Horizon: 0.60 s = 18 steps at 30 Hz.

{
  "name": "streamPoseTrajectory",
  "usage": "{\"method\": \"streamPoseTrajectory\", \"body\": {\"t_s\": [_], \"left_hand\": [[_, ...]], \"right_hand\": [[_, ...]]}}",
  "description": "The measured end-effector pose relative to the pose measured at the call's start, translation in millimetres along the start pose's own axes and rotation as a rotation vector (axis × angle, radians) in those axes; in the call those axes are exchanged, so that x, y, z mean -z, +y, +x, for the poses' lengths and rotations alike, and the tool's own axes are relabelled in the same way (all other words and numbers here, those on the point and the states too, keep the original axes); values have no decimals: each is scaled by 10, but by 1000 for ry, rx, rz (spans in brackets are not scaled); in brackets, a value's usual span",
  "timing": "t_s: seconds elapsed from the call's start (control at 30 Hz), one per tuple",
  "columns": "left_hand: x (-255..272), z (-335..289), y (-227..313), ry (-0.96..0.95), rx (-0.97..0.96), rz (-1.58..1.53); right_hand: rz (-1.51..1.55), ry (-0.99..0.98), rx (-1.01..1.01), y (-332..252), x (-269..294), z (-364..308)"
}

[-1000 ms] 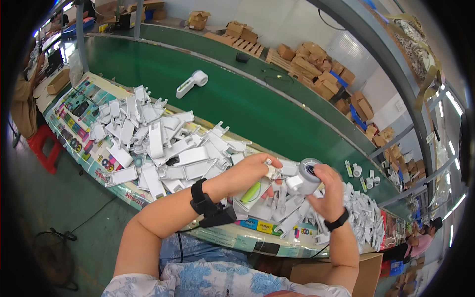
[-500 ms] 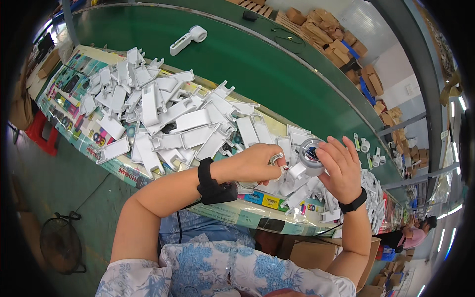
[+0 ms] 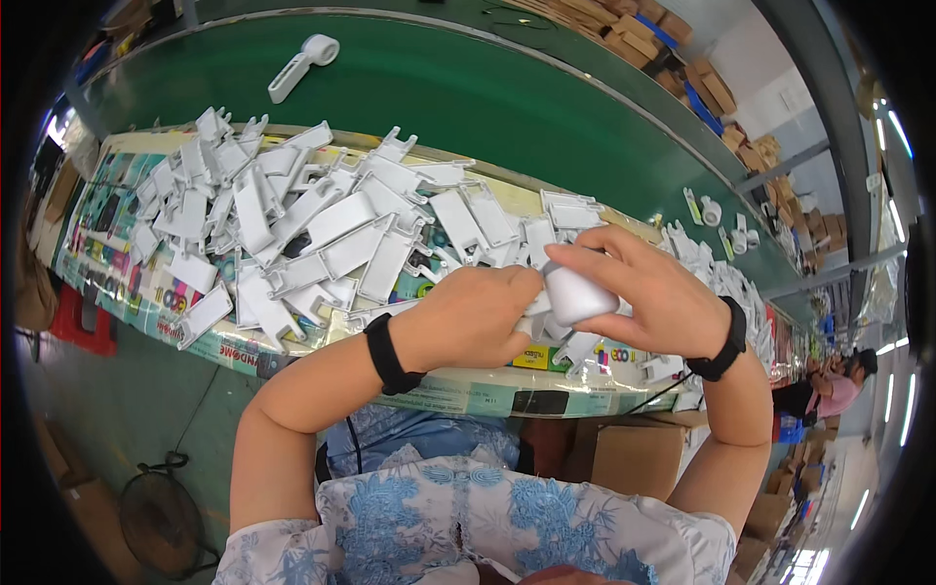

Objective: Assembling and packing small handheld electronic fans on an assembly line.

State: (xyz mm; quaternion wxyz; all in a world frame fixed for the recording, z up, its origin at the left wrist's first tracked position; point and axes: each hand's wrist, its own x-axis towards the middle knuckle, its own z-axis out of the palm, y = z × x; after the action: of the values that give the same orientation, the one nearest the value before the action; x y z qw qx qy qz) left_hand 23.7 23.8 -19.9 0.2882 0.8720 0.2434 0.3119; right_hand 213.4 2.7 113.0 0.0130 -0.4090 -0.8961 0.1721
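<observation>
My right hand (image 3: pixel 668 297) is wrapped round a smooth white round head (image 3: pixel 580 298), its thumb below and fingers over the top. Its rounded outer shell shows now, and the inside is turned out of sight. Close on its left, my left hand (image 3: pixel 478 314) is closed in a pinch at the head's edge. What those fingertips hold is mostly hidden; a bit of white plastic shows beside them. Behind and left of both hands spreads a heap of white plastic arm pieces (image 3: pixel 341 219) with forked ends, lying on a printed sheet (image 3: pixel 107 229).
A green conveyor belt (image 3: pixel 419 88) runs behind the bench, carrying a white arm with a round head (image 3: pixel 304 66). More white units (image 3: pixel 712 211) lie farther right. A cardboard box (image 3: pixel 634 456) stands under the bench, a floor fan (image 3: pixel 166 522) lower left. Another person (image 3: pixel 834 392) sits far right.
The round head has been turned over, from its dark inside showing to its white shell. My hands have come together, and the view has shifted slightly.
</observation>
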Motion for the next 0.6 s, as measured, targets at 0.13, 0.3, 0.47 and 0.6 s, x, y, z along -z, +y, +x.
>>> {"method": "streamPoseTrajectory", "body": {"t_s": [0.13, 0.3, 0.47, 0.6], "left_hand": [[46, 27, 27, -66, 70, -185], [62, -8, -4, -14, 351, -868], [59, 83, -236, 309, 434, -1361], [65, 107, -269, 264, 442, -1321]], "right_hand": [[8, 124, 20, 100, -143, -58], [31, 446, -79, 334, -273, -335], [-315, 106, 98, 504, -897, -784], [-430, 113, 88, 512, -1270, -860]]}}
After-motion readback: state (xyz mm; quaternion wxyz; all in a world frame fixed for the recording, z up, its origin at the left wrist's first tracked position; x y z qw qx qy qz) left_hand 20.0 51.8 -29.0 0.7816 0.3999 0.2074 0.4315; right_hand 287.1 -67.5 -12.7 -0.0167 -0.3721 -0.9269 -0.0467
